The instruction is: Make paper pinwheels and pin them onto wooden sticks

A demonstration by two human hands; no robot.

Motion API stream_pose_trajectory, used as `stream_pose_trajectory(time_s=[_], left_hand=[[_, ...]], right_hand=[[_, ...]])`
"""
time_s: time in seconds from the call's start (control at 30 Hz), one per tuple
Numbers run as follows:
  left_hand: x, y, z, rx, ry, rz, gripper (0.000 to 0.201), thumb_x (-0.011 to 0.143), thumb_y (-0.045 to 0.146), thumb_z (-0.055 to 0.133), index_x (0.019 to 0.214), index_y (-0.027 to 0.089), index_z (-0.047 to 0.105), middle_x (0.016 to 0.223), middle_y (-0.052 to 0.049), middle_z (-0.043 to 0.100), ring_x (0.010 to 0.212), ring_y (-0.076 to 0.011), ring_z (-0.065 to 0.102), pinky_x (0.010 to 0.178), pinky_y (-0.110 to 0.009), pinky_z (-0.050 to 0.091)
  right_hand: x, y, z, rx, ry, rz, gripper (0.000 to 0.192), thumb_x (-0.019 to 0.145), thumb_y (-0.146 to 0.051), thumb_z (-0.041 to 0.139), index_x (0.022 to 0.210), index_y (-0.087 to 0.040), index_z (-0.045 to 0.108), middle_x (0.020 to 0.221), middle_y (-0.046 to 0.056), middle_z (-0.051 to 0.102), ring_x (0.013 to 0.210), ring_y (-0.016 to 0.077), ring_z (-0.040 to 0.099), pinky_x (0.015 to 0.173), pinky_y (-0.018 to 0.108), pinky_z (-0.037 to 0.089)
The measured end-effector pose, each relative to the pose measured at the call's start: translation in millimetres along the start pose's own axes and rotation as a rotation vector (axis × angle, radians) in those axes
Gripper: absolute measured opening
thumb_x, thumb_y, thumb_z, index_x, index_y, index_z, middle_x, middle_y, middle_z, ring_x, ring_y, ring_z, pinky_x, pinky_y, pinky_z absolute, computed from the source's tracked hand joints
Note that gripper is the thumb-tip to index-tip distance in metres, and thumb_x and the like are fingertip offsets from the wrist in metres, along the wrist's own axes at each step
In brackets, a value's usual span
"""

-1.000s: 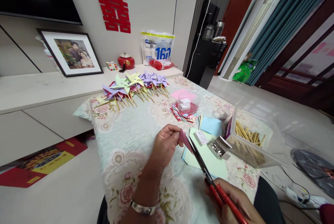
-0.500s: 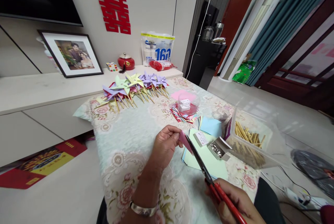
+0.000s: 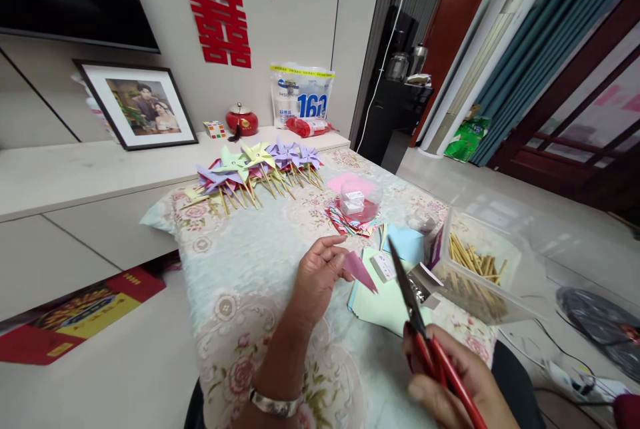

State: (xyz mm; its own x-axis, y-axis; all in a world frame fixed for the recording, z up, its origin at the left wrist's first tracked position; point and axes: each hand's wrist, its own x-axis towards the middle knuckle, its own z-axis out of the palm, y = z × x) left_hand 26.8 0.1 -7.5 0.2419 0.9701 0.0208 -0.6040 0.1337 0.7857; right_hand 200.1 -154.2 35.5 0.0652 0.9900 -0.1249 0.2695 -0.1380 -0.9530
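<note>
A folded pink paper (image 3: 361, 270) is pinched between the thumb and fingers of my left hand (image 3: 320, 276), its pointed end to the right. My right hand (image 3: 460, 376) grips the red handles of a pair of scissors (image 3: 409, 289). The dark blades point up and away, apart from the pink paper. Under them lies a stack of pale green paper (image 3: 373, 306). On it sit a small white box (image 3: 383, 267) and an opened box of shiny metal pins (image 3: 419, 289), partly hidden by the blades. Blue paper (image 3: 407, 242) lies just behind.
Finished paper pinwheels (image 3: 257, 159) on sticks lie at the table's far left. A clear round container (image 3: 367, 196) stands on patterned paper at the back. To the right, a clear plastic bin (image 3: 520, 282) holds many thin sticks (image 3: 473, 259). A framed photo (image 3: 137, 106) stands on the cabinet.
The scissors have come away from the pink paper, moving right and tilting upward. My left hand keeps the paper in nearly the same place, now with more of its face showing.
</note>
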Motion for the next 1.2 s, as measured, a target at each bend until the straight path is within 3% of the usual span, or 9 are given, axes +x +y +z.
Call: stream_pose_trajectory(time_s=[0.13,0.23,0.53,0.67,0.77,0.87,1.0,1.07,1.2], left_hand=[[0.9,-4.2,1.6,0.149,0.010,0.032,0.045,0.073,0.028,0.079,0.113,0.016,0.063,0.078,0.000,0.069,0.055,-0.0131,0.064,0.060,-0.027,0.049],[0.0,-4.9,3.7,0.192,0.009,0.063,0.045,0.074,0.027,0.078,0.115,0.016,0.063,0.079,-0.001,0.071,0.057,-0.0136,0.066,0.063,-0.027,0.050],[-2.7,-0.3,8.0,0.232,-0.008,0.061,0.045,0.072,0.028,0.081,0.113,0.016,0.065,0.079,-0.003,0.073,0.061,-0.0144,0.066,0.066,-0.029,0.053],[-3.7,0.0,7.0,0.209,-0.039,0.040,0.049,0.072,0.033,0.082,0.115,0.015,0.064,0.083,-0.004,0.072,0.063,-0.0152,0.066,0.066,-0.030,0.055],[-3.7,-0.7,4.6,0.082,-0.020,0.004,0.051,0.081,0.049,0.072,0.116,0.013,0.064,0.090,-0.009,0.071,0.071,-0.0187,0.067,0.062,-0.031,0.055],[-4.2,-1.9,3.0,-0.022,0.000,-0.137,0.055,0.087,0.058,0.059,0.113,0.010,0.065,0.082,-0.011,0.069,0.067,-0.0194,0.066,0.052,-0.029,0.052],[-7.9,-1.5,3.8,-0.073,-0.248,-0.371,0.044,0.085,0.053,0.065,0.104,0.013,0.067,0.081,-0.009,0.067,0.057,-0.0155,0.063,0.047,-0.025,0.048],[-10.1,-0.1,4.4,-0.081,-0.355,-0.405,0.038,0.085,0.049,0.068,0.103,0.016,0.067,0.083,-0.009,0.066,0.062,-0.0158,0.064,0.048,-0.023,0.048],[-11.2,-0.5,2.8,-0.054,-0.426,-0.380,0.041,0.083,0.046,0.071,0.112,0.018,0.065,0.084,-0.008,0.066,0.073,-0.0180,0.065,0.053,-0.023,0.051]], right_hand=[[27.4,-10.8,1.8,0.026,0.186,-0.068,0.036,0.075,-0.047,0.079,0.095,-0.020,0.068,0.089,0.006,0.071,0.066,0.0176,0.064,0.056,0.025,0.053],[50.6,-18.7,9.9,0.056,0.331,-0.130,0.038,0.077,-0.047,0.077,0.100,-0.020,0.065,0.090,0.008,0.073,0.059,0.0176,0.064,0.053,0.029,0.055],[90.8,-15.7,34.3,-0.056,0.369,-0.226,0.030,0.080,-0.041,0.071,0.098,-0.019,0.063,0.082,0.007,0.071,0.064,0.0201,0.069,0.052,0.029,0.056],[98.9,-13.7,34.5,0.038,0.391,-0.239,0.028,0.079,-0.040,0.072,0.093,-0.019,0.059,0.076,0.004,0.068,0.058,0.0167,0.064,0.051,0.028,0.054],[100.8,-20.8,29.3,0.189,0.327,-0.234,0.030,0.076,-0.039,0.075,0.092,-0.020,0.058,0.080,0.002,0.066,0.056,0.0139,0.061,0.052,0.027,0.054],[101.0,-30.3,21.5,0.238,0.208,-0.232,0.033,0.075,-0.039,0.078,0.093,-0.019,0.059,0.082,0.002,0.067,0.056,0.0127,0.062,0.051,0.025,0.052],[103.0,-38.2,12.5,0.238,-0.004,-0.202,0.035,0.075,-0.041,0.078,0.095,-0.019,0.058,0.074,0.001,0.066,0.054,0.0139,0.062,0.046,0.024,0.048],[105.5,-40.1,9.3,0.243,-0.146,-0.186,0.032,0.077,-0.041,0.076,0.093,-0.019,0.059,0.065,-0.002,0.064,0.050,0.0143,0.061,0.047,0.025,0.048],[112.1,-42.4,4.5,0.238,-0.350,-0.187,0.022,0.078,-0.036,0.073,0.085,-0.018,0.061,0.064,-0.002,0.062,0.052,0.0140,0.062,0.049,0.025,0.047]])
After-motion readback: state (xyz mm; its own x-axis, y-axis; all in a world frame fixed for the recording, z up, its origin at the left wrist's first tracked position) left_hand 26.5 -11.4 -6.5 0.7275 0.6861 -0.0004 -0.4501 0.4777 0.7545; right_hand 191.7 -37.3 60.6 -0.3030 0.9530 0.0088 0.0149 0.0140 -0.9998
